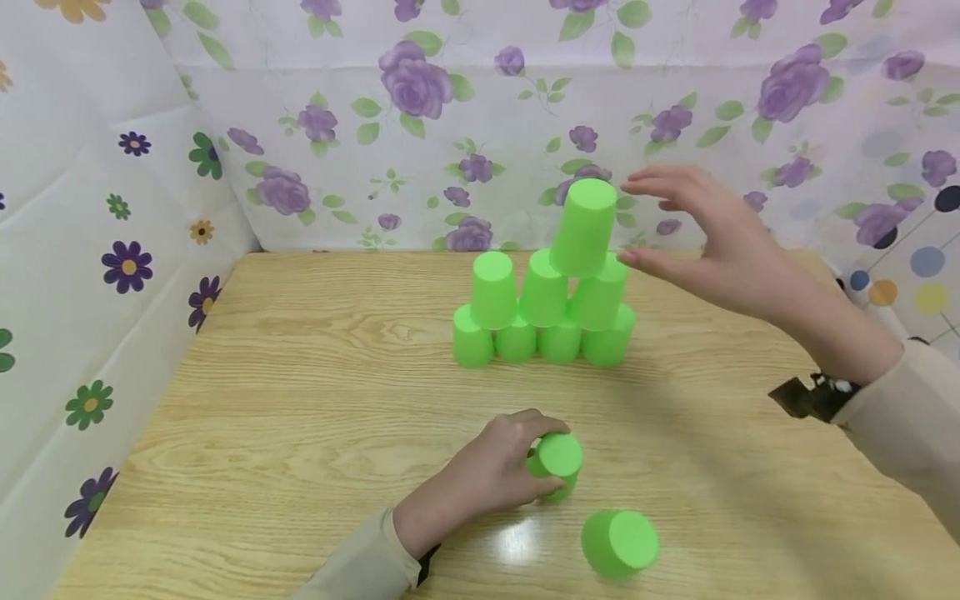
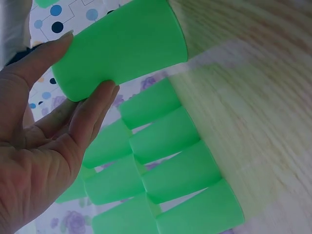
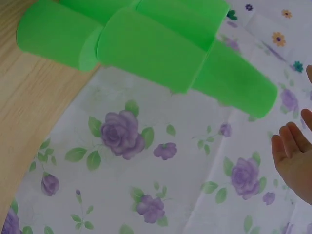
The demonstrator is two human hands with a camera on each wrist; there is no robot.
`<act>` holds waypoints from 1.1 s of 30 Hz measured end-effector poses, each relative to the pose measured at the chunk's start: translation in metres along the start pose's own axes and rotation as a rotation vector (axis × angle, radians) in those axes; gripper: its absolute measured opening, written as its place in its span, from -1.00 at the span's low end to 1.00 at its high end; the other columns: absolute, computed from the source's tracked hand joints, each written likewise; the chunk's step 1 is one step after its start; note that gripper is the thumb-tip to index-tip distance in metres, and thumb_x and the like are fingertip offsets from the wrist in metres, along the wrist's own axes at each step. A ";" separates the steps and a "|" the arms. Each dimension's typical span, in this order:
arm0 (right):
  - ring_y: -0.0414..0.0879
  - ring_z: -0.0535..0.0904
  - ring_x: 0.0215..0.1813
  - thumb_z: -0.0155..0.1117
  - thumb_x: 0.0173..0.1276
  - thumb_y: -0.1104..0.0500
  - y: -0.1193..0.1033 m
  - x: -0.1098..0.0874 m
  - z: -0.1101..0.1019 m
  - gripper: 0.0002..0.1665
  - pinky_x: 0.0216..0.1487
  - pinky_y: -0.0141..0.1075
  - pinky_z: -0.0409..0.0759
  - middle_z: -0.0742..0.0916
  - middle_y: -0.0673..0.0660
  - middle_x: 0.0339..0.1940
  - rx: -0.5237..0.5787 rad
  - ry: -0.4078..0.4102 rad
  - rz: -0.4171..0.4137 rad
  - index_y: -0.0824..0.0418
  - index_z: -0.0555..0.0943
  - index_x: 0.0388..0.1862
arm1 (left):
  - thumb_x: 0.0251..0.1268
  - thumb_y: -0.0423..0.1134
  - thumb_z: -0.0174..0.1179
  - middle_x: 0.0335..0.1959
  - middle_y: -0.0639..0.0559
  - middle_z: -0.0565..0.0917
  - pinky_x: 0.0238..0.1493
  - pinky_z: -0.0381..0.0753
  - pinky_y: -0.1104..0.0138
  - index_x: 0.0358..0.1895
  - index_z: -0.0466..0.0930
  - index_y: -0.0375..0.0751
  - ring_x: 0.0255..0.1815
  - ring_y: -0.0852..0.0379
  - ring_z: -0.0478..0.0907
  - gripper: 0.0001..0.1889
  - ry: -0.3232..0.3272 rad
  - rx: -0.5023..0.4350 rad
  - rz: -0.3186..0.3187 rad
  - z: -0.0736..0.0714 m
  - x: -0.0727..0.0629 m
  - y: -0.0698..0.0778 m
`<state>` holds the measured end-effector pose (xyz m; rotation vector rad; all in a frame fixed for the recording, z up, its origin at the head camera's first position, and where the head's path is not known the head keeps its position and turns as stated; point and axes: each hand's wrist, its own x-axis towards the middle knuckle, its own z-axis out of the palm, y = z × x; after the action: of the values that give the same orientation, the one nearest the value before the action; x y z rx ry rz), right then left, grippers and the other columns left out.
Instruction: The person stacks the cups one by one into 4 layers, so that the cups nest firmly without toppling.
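Note:
Upside-down green cups stand in tiers: a bottom row of several cups [image 1: 472,337], a middle row of three [image 1: 493,292], and a single top cup [image 1: 585,229] over the two right-hand ones. Beside that top cup my right hand [image 1: 720,242] hovers with thumb and fingers spread, a small gap showing in the right wrist view. Nearer the front, my left hand [image 1: 498,462] grips another upside-down green cup [image 2: 119,48] between thumb and fingers, its base facing up. To its right stands a loose green cup [image 1: 630,542], untouched.
The cups are on a wood-grain table [image 1: 315,375]. A white floral cloth [image 1: 315,75] hangs behind its back edge, and another flowered cloth [image 1: 67,275] runs along the left. A dotted cloth [image 1: 926,267] hangs on the right.

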<state>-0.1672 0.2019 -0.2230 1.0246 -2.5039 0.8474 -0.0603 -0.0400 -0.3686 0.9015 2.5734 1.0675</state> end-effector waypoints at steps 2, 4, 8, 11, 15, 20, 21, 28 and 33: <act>-0.13 0.40 0.18 0.49 0.00 0.29 -0.006 -0.011 0.001 -0.19 0.16 -0.51 0.32 0.50 0.06 0.26 -0.010 0.019 -0.046 0.12 0.42 0.28 | -0.12 -0.25 0.47 -0.20 0.08 0.64 -0.18 0.54 0.56 0.01 0.58 -0.21 -0.21 0.32 0.53 -0.48 -0.002 -0.010 0.000 0.000 0.001 0.000; -0.12 0.43 0.16 0.50 -0.04 0.28 -0.012 -0.022 0.004 -0.20 0.17 -0.52 0.32 0.53 0.10 0.23 0.001 0.014 -0.093 0.17 0.44 0.25 | -0.13 -0.26 0.48 -0.20 0.08 0.63 -0.18 0.55 0.55 0.01 0.58 -0.21 -0.22 0.33 0.52 -0.48 -0.011 -0.017 -0.002 -0.001 0.001 -0.001; -0.11 0.42 0.23 0.50 -0.06 0.21 -0.021 -0.048 0.014 -0.24 0.27 -0.48 0.30 0.55 0.11 0.20 0.025 -0.014 -0.151 0.21 0.48 0.20 | -0.11 -0.25 0.47 -0.19 0.07 0.62 -0.19 0.53 0.56 0.01 0.57 -0.23 -0.23 0.33 0.51 -0.49 -0.029 -0.003 0.010 -0.004 0.002 -0.001; -0.13 0.42 0.25 0.48 -0.04 0.15 -0.029 -0.068 0.024 -0.27 0.31 -0.46 0.28 0.57 0.09 0.19 0.042 -0.020 -0.168 0.20 0.49 0.19 | -0.07 -0.22 0.44 -0.16 0.07 0.61 -0.15 0.53 0.55 0.02 0.55 -0.22 -0.19 0.29 0.52 -0.50 -0.002 0.025 0.034 -0.010 0.001 0.001; -0.15 0.44 0.23 0.48 -0.02 0.11 -0.037 -0.097 0.040 -0.26 0.30 -0.49 0.28 0.58 0.07 0.17 0.084 -0.036 -0.161 0.18 0.49 0.20 | -0.05 -0.18 0.43 -0.13 0.09 0.59 -0.09 0.54 0.51 0.02 0.53 -0.19 -0.15 0.24 0.52 -0.50 0.083 0.031 0.110 -0.028 -0.003 0.005; -0.18 0.43 0.23 0.50 -0.01 0.12 -0.046 -0.133 0.061 -0.23 0.28 -0.54 0.26 0.55 0.04 0.19 0.148 -0.122 -0.088 0.12 0.45 0.23 | -0.11 -0.26 0.46 -0.08 0.04 0.59 -0.09 0.57 0.48 0.03 0.53 -0.24 -0.11 0.22 0.54 -0.47 0.194 -0.046 0.214 -0.060 -0.006 0.013; -0.19 0.41 0.24 0.50 0.01 0.11 -0.047 -0.139 0.065 -0.23 0.28 -0.56 0.26 0.53 0.02 0.21 0.157 -0.150 -0.066 0.10 0.43 0.25 | -0.12 -0.28 0.46 -0.08 0.03 0.59 -0.09 0.58 0.49 0.03 0.53 -0.25 -0.11 0.22 0.54 -0.46 0.219 -0.055 0.226 -0.067 -0.006 0.014; -0.22 0.38 0.26 0.43 0.06 -0.07 -0.050 -0.175 0.083 -0.22 0.18 -0.56 0.35 0.46 -0.10 0.27 0.172 -0.292 0.014 -0.06 0.38 0.29 | -0.18 -0.36 0.47 -0.10 -0.05 0.56 -0.13 0.60 0.49 -0.01 0.54 -0.33 -0.10 0.14 0.54 -0.47 0.438 -0.080 0.264 -0.111 -0.002 0.016; -0.24 0.35 0.28 0.39 0.11 -0.10 -0.049 -0.191 0.087 -0.21 0.14 -0.43 0.47 0.43 -0.13 0.30 0.180 -0.389 0.021 -0.08 0.34 0.33 | -0.20 -0.40 0.48 -0.04 -0.08 0.55 -0.13 0.62 0.45 0.02 0.53 -0.36 -0.05 0.13 0.52 -0.43 0.586 -0.067 0.286 -0.139 0.007 0.015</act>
<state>-0.0032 0.2217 -0.3617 1.3360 -2.7988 0.9734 -0.1162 -0.1066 -0.2588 1.0953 2.8857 1.7070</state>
